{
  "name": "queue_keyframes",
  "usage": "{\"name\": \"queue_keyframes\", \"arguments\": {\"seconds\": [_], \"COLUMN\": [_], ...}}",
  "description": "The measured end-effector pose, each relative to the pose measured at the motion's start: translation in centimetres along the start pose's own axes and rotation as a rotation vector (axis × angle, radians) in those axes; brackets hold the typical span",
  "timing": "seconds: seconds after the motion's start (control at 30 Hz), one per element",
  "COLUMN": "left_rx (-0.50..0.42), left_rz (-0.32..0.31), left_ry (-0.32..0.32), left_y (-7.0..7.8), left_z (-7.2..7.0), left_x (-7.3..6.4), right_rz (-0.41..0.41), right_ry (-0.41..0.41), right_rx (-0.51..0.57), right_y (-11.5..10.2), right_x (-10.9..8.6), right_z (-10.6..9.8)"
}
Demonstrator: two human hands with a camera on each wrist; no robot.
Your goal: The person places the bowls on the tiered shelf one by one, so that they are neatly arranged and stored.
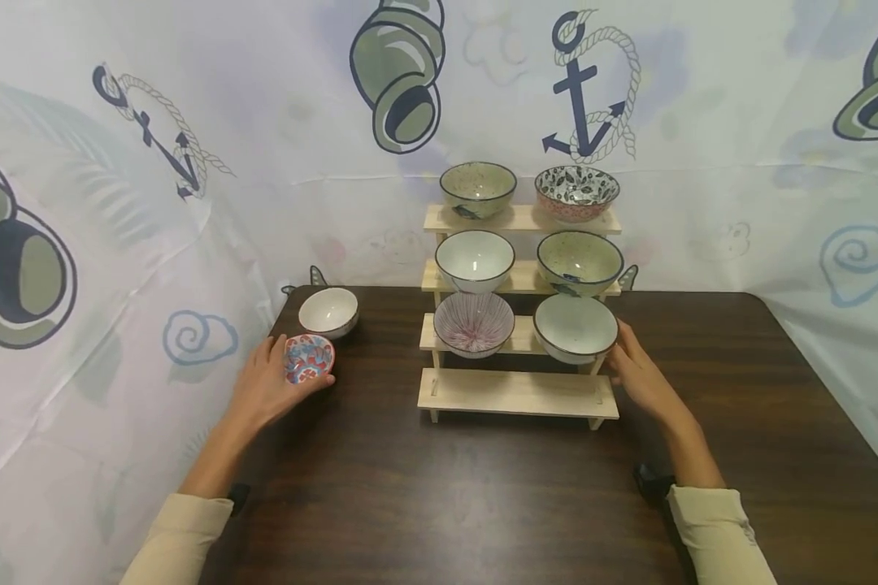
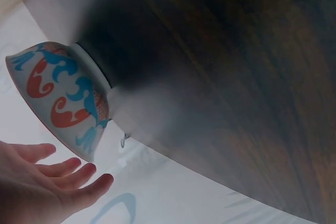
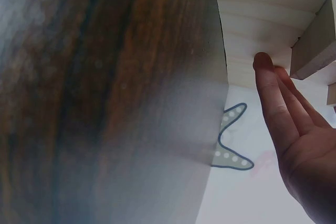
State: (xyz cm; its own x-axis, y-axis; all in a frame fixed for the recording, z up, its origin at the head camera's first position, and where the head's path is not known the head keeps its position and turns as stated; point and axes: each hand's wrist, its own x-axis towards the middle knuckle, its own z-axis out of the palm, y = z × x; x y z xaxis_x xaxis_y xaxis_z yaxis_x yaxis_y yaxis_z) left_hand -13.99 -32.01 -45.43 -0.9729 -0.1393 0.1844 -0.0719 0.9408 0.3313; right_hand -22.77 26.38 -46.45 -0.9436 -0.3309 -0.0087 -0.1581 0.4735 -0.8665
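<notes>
At the left, my left hand (image 1: 265,385) is spread around a small red-and-blue patterned bowl (image 1: 309,359), thumb by its near side. In the left wrist view, the bowl's outside (image 2: 60,90) shows red and blue scrolls, and the relaxed fingers (image 2: 84,174) are right at its rim. Just behind it stands a small white bowl (image 1: 328,310). My right hand (image 1: 640,378) is at the right side of the wooden tiered stand (image 1: 515,393), beside a pale bowl (image 1: 575,325). Straight fingers (image 3: 273,95) overlap the stand's wood in the right wrist view.
The stand also bears a purple-streaked bowl (image 1: 474,323), a white bowl (image 1: 475,258), two green speckled bowls (image 1: 478,191) and a leaf-patterned bowl (image 1: 576,193). It stands on a dark wooden table (image 1: 439,504). A printed cloth (image 1: 285,106) hangs behind and at the sides.
</notes>
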Motion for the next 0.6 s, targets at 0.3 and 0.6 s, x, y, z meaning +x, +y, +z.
{"name": "queue_keyframes", "arguments": {"seconds": [0.3, 0.6], "left_rx": [0.029, 0.003], "left_rz": [-0.030, -0.075], "left_ry": [-0.035, -0.067], "left_y": [-1.0, -1.1], "left_z": [-0.2, 1.3], "left_x": [-0.3, -0.7], "right_rz": [0.016, 0.012], "right_ry": [-0.015, -0.018], "right_rx": [0.032, 0.010], "right_y": [0.1, 0.8], "right_x": [0.7, 0.4], "right_z": [0.7, 0.3]}}
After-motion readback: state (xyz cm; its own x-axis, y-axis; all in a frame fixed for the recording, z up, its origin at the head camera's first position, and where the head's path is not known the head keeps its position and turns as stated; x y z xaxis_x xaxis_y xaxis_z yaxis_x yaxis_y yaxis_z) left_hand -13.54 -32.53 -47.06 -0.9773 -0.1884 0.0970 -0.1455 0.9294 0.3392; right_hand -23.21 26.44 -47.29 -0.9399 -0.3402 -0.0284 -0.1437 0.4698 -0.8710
